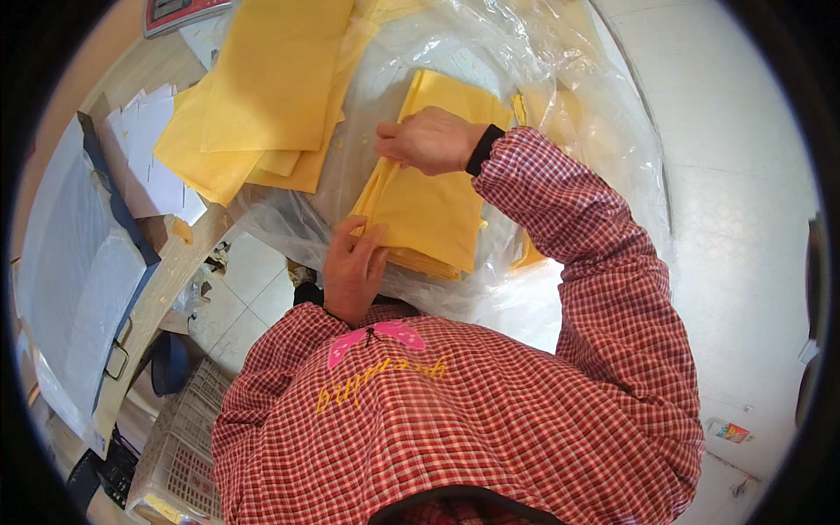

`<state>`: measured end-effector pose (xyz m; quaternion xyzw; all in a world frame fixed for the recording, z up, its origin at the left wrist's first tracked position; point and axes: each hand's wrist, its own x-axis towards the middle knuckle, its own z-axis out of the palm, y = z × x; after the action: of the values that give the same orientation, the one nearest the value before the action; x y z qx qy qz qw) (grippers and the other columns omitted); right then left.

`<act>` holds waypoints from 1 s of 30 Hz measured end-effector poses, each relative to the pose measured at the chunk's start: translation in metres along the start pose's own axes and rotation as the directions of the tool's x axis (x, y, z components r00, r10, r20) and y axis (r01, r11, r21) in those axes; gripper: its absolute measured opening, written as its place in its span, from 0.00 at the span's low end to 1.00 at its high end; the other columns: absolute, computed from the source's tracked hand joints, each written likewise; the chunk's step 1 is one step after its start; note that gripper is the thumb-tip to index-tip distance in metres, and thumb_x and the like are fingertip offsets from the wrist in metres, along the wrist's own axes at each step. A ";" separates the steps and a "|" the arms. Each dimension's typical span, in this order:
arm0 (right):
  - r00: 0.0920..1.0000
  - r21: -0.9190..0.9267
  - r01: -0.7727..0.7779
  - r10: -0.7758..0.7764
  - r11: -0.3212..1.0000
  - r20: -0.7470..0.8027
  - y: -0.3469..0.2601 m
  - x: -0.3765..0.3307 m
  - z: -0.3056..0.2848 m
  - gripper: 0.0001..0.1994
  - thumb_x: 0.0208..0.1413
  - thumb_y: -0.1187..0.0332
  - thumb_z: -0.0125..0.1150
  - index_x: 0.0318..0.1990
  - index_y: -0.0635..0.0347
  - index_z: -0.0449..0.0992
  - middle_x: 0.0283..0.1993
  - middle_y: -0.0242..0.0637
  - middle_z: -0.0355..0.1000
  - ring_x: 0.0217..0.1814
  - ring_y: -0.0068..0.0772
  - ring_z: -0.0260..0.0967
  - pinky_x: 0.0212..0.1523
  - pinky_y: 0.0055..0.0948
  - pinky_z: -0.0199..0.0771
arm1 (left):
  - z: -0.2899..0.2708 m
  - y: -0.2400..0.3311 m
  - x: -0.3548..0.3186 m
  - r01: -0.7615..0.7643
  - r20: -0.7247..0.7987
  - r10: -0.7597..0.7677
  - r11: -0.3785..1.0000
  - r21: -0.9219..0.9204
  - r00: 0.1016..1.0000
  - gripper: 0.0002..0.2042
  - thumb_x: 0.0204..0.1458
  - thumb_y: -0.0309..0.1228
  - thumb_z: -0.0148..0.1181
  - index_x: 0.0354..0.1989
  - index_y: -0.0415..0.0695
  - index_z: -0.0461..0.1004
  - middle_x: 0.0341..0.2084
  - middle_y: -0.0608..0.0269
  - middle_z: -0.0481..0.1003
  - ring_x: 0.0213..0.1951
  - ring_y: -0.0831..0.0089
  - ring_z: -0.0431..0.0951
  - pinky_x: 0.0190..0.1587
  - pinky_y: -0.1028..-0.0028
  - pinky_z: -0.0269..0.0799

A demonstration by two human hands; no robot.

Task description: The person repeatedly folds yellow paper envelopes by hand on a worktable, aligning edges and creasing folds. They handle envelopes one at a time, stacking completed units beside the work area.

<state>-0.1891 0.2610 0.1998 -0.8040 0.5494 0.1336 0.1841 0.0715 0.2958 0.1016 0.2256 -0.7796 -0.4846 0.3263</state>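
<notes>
A stack of folded yellow sheets (429, 214), soft like cloth, lies in front of me on clear plastic sheeting (385, 48). My right hand (433, 140) reaches over its far part, fingers curled and pinching at the stack's left edge. At the near left corner, my left hand (352, 269) has thumb and fingers closed on the edges of the sheets. What exactly lies between the fingertips of either hand is partly hidden. To the left of the stack, a pile of larger yellow sheets (271, 74) lies flat and overlapping.
White papers (144, 149) lie on the wooden table (197, 241) at the left. A red-framed device (179, 13) sits at the far left. Below the table edge stand plastic crates (188, 429) and a dark blue container (171, 363). More yellow sheets (573, 122) show through the plastic.
</notes>
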 end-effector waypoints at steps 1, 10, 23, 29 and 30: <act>1.000 0.019 -0.021 0.020 1.000 0.014 -0.003 0.000 -0.003 0.10 0.51 0.71 0.63 0.37 0.59 0.69 0.40 0.38 0.66 0.37 0.48 0.72 0.34 0.44 0.73 | 0.001 0.000 -0.001 0.061 -0.002 -0.061 0.997 -0.048 0.998 0.21 0.47 0.21 0.67 0.51 0.42 0.73 0.51 0.54 0.69 0.35 0.64 0.77 0.37 0.68 0.76; 0.985 -0.003 0.011 -0.011 1.000 -0.170 -0.003 -0.034 0.021 0.06 0.54 0.71 0.59 0.39 0.54 0.73 0.44 0.34 0.69 0.41 0.41 0.73 0.35 0.39 0.75 | 0.005 -0.005 -0.007 0.179 0.044 -0.176 0.978 -0.109 0.983 0.26 0.48 0.22 0.67 0.57 0.42 0.68 0.51 0.52 0.67 0.37 0.62 0.78 0.39 0.67 0.77; 0.988 0.458 -0.078 0.130 0.886 -0.083 -0.096 -0.037 0.038 0.14 0.59 0.54 0.59 0.41 0.55 0.74 0.37 0.39 0.70 0.40 0.46 0.73 0.38 0.42 0.73 | 0.003 -0.018 -0.015 0.291 -0.007 -0.311 0.896 -0.337 0.950 0.13 0.46 0.18 0.66 0.41 0.39 0.73 0.49 0.56 0.68 0.36 0.71 0.75 0.41 0.73 0.74; 0.941 0.530 -0.235 0.327 0.815 -0.085 -0.104 -0.039 0.055 0.12 0.59 0.60 0.57 0.36 0.59 0.69 0.32 0.44 0.71 0.32 0.52 0.72 0.34 0.45 0.71 | 0.009 -0.025 -0.015 0.291 -0.015 -0.333 0.844 -0.451 0.943 0.08 0.50 0.22 0.65 0.39 0.39 0.75 0.46 0.58 0.69 0.34 0.73 0.74 0.41 0.74 0.72; 0.926 0.511 -0.234 0.349 0.827 -0.142 -0.103 -0.040 0.061 0.11 0.59 0.61 0.58 0.36 0.59 0.69 0.31 0.44 0.71 0.31 0.51 0.71 0.32 0.43 0.71 | 0.009 -0.023 -0.014 0.292 -0.011 -0.337 0.830 -0.475 0.941 0.07 0.52 0.23 0.64 0.38 0.39 0.75 0.45 0.58 0.69 0.33 0.74 0.74 0.41 0.75 0.72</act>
<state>-0.1081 0.3555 0.1769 -0.6478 0.6995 -0.0752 0.2923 0.0754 0.3007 0.0738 0.2883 -0.5757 -0.6936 0.3232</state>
